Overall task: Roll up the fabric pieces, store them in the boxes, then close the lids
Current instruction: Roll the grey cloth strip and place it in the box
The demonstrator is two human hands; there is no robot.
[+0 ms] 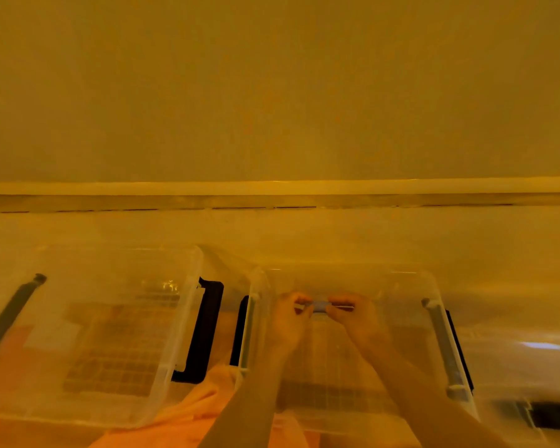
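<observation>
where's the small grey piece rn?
Head view, centre-right: the small grey piece is pinched between left hand and right hand, over the right clear box.

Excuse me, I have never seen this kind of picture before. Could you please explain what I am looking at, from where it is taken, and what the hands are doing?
There is no machine here. A person wears a camera on the head, so this one head view looks forward and down at their own two bare arms. The light is very yellow and the picture is blurred.

Two clear plastic boxes sit side by side on a pale surface before a wall. The left box has its lid on and checked fabric shows through it. Over the right box, the left hand and the right hand pinch a small grey object between them; I cannot tell what it is. Orange cloth lies near the person, between the boxes.
</observation>
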